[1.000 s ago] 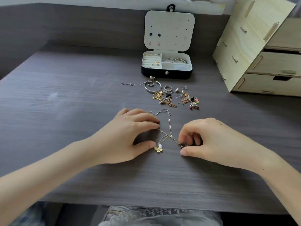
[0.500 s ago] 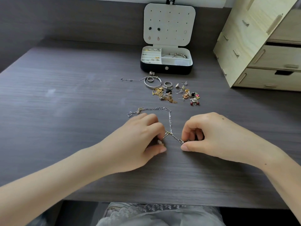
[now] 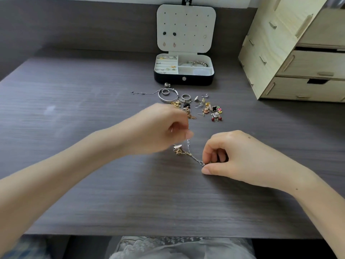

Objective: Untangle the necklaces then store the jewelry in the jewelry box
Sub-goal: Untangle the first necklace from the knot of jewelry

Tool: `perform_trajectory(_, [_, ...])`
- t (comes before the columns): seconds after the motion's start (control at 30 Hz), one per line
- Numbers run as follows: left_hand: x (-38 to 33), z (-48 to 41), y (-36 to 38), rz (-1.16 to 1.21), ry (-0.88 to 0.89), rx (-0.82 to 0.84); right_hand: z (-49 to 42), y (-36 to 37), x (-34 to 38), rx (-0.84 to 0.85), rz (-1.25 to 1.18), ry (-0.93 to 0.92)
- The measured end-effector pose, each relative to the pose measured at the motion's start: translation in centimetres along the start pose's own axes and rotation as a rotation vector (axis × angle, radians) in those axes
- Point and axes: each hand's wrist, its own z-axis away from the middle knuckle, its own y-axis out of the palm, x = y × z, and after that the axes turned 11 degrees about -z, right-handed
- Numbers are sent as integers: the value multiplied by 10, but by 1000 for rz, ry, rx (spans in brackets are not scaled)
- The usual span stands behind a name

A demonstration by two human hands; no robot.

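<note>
Tangled silver and gold necklace chains (image 3: pixel 189 151) stretch between my two hands above the dark desk (image 3: pixel 93 184). My left hand (image 3: pixel 158 129), blurred and raised, pinches the upper end of the chains, and a gold butterfly pendant (image 3: pixel 177 148) dangles below it. My right hand (image 3: pixel 229 157) rests on the desk and pinches the lower end of the silver chain. The open black jewelry box (image 3: pixel 183 79) with a white lining stands at the back, its lid upright, with small pieces in its compartments.
A pile of loose jewelry (image 3: pixel 203 107) lies between the box and my hands: a silver bangle (image 3: pixel 168 95), rings, earrings, gold chains and a thin silver chain (image 3: pixel 141 93). A pale wooden drawer unit (image 3: pixel 298 53) stands at the back right.
My left hand has lifted off the desk and moved up and away, pulling the chains and the butterfly pendant with it. My right hand stays put, still pinching the chain end.
</note>
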Motion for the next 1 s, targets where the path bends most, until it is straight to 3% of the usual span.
perform_trajectory(0.1, [-1,3,9,-107,40,151,-1,0,0,5,-9,-2])
perform_trajectory(0.2, [0,6,14,-88,19,200,-2,0,0,14,-6,-6])
perform_trajectory(0.6, [1,12,21,-75,88,103,-3,0,-2,20,-3,-13])
perform_trajectory(0.83, [1,19,15,-63,84,192,-5,-2,0,38,18,-15])
perform_trajectory(1.0, [5,24,21,-237,268,17,-5,-2,1,44,19,-9])
